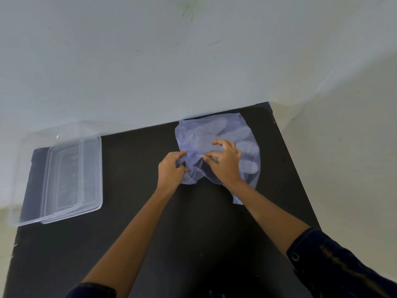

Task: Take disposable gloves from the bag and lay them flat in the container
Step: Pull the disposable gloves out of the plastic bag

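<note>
A thin translucent bluish bag (206,132) lies on the black table at the back right, against the wall. Pale disposable gloves (247,147) show through it on its right side. My left hand (171,168) pinches the bag's crumpled near-left edge. My right hand (225,162) rests on the bag's middle with thumb and fingers pinching the plastic at the opening. A clear rectangular plastic container (90,168) sits at the table's left edge; I cannot tell if anything lies in it.
The black table (139,190) fills the lower frame; its right edge runs diagonally past the bag. A clear lid (28,147) lies under or beside the container and overhangs the left edge. A pale wall stands behind.
</note>
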